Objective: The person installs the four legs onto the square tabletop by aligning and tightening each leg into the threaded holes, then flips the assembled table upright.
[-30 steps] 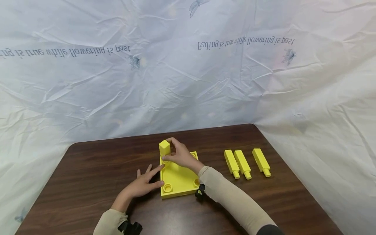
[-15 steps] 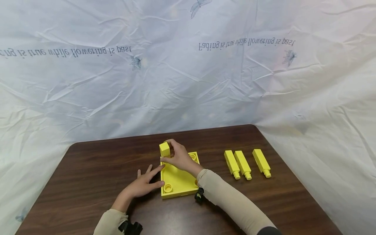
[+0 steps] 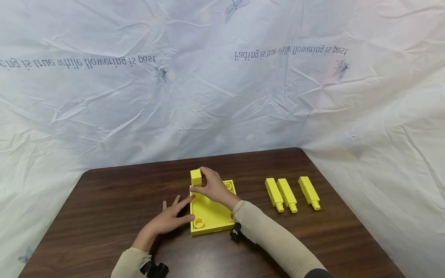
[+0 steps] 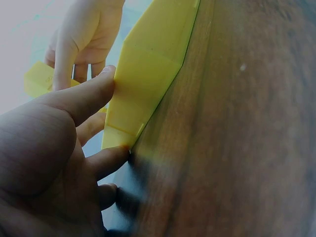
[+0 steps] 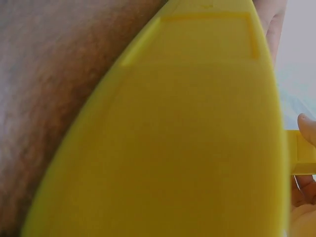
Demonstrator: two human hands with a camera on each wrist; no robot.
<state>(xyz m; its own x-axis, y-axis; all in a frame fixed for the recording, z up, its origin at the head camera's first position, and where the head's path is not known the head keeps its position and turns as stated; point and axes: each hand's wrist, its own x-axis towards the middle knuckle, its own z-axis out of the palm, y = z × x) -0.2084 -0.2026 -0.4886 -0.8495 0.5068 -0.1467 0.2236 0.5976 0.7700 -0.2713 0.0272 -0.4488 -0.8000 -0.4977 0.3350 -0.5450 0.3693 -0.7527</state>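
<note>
A yellow square board (image 3: 212, 212) lies on the table with round sockets at its corners. My right hand (image 3: 215, 188) grips a yellow square post (image 3: 196, 177) that stands upright at the board's far left corner. The post's lower end is hidden behind the fingers. In the left wrist view, the same post (image 4: 38, 80) shows beyond the thumb. My left hand (image 3: 168, 219) has its fingers spread and touches the board's left edge with thumb and index finger. The board (image 5: 187, 133) fills most of the right wrist view.
Three more yellow posts (image 3: 274, 194), each with a narrow stepped end, lie on the right of the brown table (image 3: 104, 216). A white printed cloth (image 3: 208, 96) hangs behind the table and along its sides.
The post has turned about its own length in my right hand, so a flat side faces the front. Its top sits slightly lower. My left hand stays in place.
</note>
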